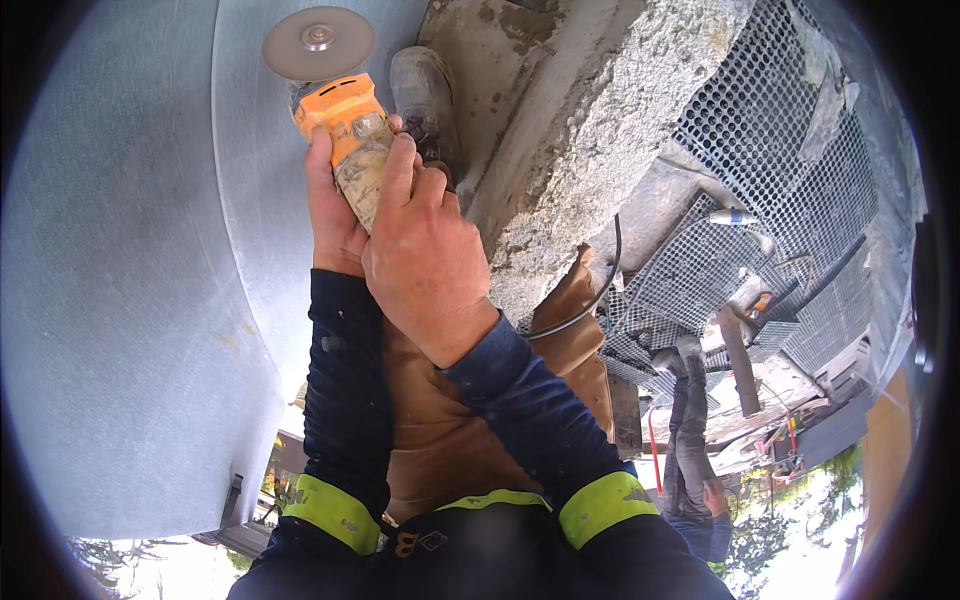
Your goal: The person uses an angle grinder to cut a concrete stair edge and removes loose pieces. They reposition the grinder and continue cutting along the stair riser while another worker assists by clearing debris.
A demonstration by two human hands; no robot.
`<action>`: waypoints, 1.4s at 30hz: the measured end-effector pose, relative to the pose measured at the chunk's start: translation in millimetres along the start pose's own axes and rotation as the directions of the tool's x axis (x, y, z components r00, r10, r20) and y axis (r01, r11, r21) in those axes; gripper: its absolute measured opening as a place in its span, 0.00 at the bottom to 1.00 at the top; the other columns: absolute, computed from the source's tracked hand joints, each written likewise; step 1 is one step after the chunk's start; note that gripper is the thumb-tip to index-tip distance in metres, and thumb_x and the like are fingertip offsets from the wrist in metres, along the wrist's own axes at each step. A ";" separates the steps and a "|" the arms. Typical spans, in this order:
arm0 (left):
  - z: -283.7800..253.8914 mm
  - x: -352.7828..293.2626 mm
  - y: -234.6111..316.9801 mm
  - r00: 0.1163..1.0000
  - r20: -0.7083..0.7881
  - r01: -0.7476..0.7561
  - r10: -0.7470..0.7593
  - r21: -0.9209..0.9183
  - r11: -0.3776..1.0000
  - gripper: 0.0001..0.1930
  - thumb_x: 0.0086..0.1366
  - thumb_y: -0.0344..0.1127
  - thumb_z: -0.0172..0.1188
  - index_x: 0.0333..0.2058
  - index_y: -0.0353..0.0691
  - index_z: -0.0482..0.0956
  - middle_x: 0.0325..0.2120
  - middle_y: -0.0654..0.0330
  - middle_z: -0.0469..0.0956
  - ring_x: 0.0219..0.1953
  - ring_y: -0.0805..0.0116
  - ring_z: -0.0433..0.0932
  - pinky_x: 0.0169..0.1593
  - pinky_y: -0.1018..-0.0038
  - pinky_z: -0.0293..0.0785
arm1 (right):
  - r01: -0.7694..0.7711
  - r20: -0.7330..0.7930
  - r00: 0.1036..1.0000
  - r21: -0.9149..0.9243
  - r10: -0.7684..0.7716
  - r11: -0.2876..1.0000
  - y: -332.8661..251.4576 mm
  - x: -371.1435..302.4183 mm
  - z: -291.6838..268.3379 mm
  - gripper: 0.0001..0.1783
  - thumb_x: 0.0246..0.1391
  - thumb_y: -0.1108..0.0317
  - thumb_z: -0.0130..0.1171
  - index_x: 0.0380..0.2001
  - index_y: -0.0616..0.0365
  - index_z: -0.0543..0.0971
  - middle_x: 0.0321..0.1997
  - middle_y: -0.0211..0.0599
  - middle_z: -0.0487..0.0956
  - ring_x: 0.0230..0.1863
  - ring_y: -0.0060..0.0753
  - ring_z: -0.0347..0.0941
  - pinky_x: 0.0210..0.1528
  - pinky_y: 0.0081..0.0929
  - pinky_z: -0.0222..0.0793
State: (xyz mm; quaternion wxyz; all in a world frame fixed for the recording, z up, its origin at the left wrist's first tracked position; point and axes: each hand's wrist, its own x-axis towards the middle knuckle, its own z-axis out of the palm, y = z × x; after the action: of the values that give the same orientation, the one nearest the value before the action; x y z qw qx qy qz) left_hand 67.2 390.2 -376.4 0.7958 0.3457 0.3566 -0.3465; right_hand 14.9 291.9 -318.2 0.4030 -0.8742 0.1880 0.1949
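Observation:
An orange angle grinder (355,135), its body caked with dirt, is held out in front of me at the upper middle. A round grey cutting disc (340,50) is fitted at its far end, over the grey sheet metal; whether it spins or touches the metal I cannot tell. My left hand (335,220) wraps the grinder's body from the left and below, thumb along its side. Across the near end lies my right hand (430,260), fingers curled against the body and index finger pointing forward. The grinder's rear end is hidden under this hand.
A large smooth grey metal sheet (120,280) with a seam fills the left. Rough concrete (580,150) rises close on the right, beside a dusty boot (422,90). Farther right are black perforated mesh panels (790,110), a black cable (612,270) and another person's legs (690,420).

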 end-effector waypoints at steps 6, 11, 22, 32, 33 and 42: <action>3.2 -5.9 -5.7 0.999 -0.001 -0.036 0.036 -0.025 0.999 0.31 0.69 0.64 0.40 0.51 0.39 0.68 0.41 0.55 0.76 0.35 0.59 0.79 0.39 0.64 0.80 | 0.026 0.017 1.000 -0.070 -0.025 0.997 2.0 -4.2 -0.9 0.38 0.47 0.71 0.57 0.60 0.74 0.56 0.39 0.52 0.72 0.35 0.47 0.79 0.32 0.32 0.80; 7.5 -7.1 -9.9 0.996 -0.044 -0.072 0.071 -0.005 0.997 0.35 0.67 0.68 0.40 0.47 0.37 0.70 0.38 0.54 0.77 0.33 0.59 0.79 0.37 0.66 0.80 | 0.051 0.035 0.998 -0.089 -0.048 0.995 3.1 -6.6 -6.1 0.38 0.47 0.71 0.57 0.60 0.76 0.56 0.39 0.53 0.73 0.34 0.47 0.79 0.32 0.31 0.79; 2.3 -17.9 -19.5 0.999 -0.039 -0.024 0.021 -0.085 0.996 0.38 0.63 0.71 0.43 0.42 0.35 0.74 0.35 0.53 0.78 0.33 0.60 0.79 0.37 0.67 0.79 | 0.072 0.081 0.995 -0.137 -0.062 0.988 7.2 -16.8 -2.1 0.48 0.44 0.63 0.67 0.62 0.78 0.54 0.38 0.52 0.72 0.35 0.47 0.78 0.32 0.33 0.79; -5.3 -24.0 -27.7 0.989 -0.085 -0.130 0.121 -0.112 0.985 0.33 0.65 0.68 0.44 0.44 0.38 0.72 0.36 0.56 0.77 0.34 0.62 0.79 0.38 0.68 0.80 | 0.117 0.054 0.992 -0.122 -0.111 0.986 10.0 -23.6 6.7 0.46 0.44 0.63 0.68 0.60 0.75 0.56 0.37 0.52 0.72 0.34 0.46 0.79 0.32 0.33 0.79; -6.6 -24.4 -28.8 0.990 -0.071 -0.131 0.123 -0.111 0.985 0.33 0.65 0.68 0.44 0.44 0.39 0.72 0.36 0.57 0.77 0.35 0.62 0.79 0.38 0.68 0.80 | 0.120 0.059 0.992 -0.142 -0.113 0.982 10.1 -24.4 7.1 0.46 0.43 0.64 0.68 0.60 0.75 0.56 0.37 0.52 0.72 0.34 0.46 0.79 0.32 0.33 0.79; -15.1 -28.9 -36.0 0.996 -0.006 -0.089 0.090 -0.192 0.977 0.32 0.66 0.66 0.46 0.44 0.38 0.72 0.36 0.57 0.77 0.35 0.62 0.78 0.38 0.67 0.80 | 0.115 0.111 0.989 -0.205 -0.094 0.972 7.3 -30.2 9.0 0.43 0.45 0.66 0.66 0.58 0.77 0.56 0.38 0.53 0.72 0.36 0.48 0.79 0.33 0.33 0.79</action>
State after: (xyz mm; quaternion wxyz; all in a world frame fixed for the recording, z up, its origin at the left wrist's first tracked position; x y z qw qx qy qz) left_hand 18.9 392.2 -371.6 0.8406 0.2826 0.3715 -0.2747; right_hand -16.1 299.7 -313.3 0.3267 -0.9098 0.0996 0.2359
